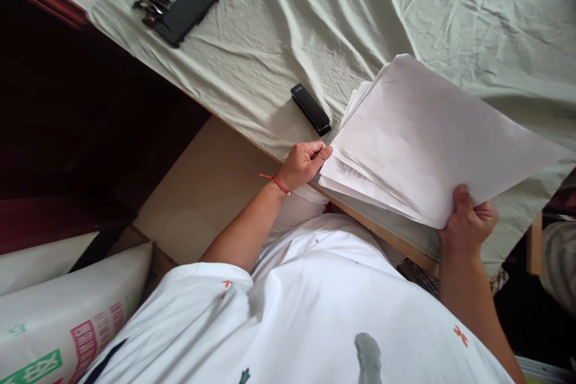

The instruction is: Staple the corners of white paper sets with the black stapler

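A loose stack of white paper sheets [432, 126] is held over the near edge of the cloth-covered table, its layers fanned unevenly at the left. My left hand [306, 162], with a red string bracelet at the wrist, pinches the stack's left corner between thumb and fingers. At the lower right edge my right hand [470, 216] grips the sheets, thumb on top and fingers hidden beneath. Printed lines show on a lower sheet; the top one looks blank. Just beyond my left hand lies a black stapler [311, 110] on the cloth.
A pale green wrinkled cloth [252, 60] covers the table. Toward the far left lie a black phone [189, 12] and a bunch of keys [153, 5]. Dark red furniture [67, 84] stands left of the table, with a white printed sack [76, 312] below it.
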A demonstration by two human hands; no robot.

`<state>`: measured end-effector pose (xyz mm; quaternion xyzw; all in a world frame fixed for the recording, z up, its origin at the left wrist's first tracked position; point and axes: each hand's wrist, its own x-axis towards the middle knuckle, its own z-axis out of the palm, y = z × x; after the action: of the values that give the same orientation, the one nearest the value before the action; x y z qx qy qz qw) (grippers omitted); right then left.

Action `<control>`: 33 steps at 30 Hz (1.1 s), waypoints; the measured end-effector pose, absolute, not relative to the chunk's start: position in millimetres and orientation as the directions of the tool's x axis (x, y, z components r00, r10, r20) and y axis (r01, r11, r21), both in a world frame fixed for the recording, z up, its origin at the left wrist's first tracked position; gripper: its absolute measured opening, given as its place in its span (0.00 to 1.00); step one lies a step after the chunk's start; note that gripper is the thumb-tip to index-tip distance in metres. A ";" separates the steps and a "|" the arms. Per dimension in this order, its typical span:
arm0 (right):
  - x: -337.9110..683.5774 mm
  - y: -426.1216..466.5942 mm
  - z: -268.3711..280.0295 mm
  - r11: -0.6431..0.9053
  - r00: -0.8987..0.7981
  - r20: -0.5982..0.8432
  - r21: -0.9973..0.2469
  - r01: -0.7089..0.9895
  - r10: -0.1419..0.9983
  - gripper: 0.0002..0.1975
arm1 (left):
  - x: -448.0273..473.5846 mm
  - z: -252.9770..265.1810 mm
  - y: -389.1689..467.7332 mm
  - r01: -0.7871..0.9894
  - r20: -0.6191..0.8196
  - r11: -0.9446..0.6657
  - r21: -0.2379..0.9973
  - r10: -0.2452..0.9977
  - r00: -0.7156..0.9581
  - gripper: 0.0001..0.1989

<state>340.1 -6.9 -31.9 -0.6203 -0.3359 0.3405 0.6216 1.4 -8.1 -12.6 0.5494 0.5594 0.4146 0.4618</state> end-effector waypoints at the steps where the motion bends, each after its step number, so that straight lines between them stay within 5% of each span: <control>1: 340.2 -6.9 -31.7 0.000 0.542 -0.004 -1.000 -0.007 0.840 0.20 | 0.7 -12.1 -8.6 0.207 -0.080 0.067 0.976 0.995 0.053 0.26; 5: 340.5 -6.6 -31.6 0.006 0.542 0.002 -1.000 -0.005 0.840 0.18 | -1.1 -15.0 -10.6 0.177 -0.138 0.111 0.978 0.979 0.147 0.22; 16: 346.0 -8.7 -31.0 -0.054 0.480 -0.052 -0.998 -0.008 0.876 0.17 | -0.5 -16.4 -8.7 0.102 -0.092 0.083 0.991 0.993 0.078 0.23; 24: 347.8 -9.9 -30.7 -0.081 0.479 -0.068 -0.997 0.008 0.875 0.17 | 6.0 -16.6 -5.4 0.295 -0.021 0.039 0.955 0.998 -0.064 0.29; 33: 349.5 -11.3 -30.2 -0.095 0.472 -0.085 -0.995 -0.002 0.878 0.17 | 5.8 -19.9 -5.5 0.228 -0.065 0.071 0.971 0.997 -0.035 0.26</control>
<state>349.5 -11.3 -30.2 -0.6345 -0.3452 0.3809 0.5772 5.8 -5.5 -19.9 0.5300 0.5779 0.4284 0.4490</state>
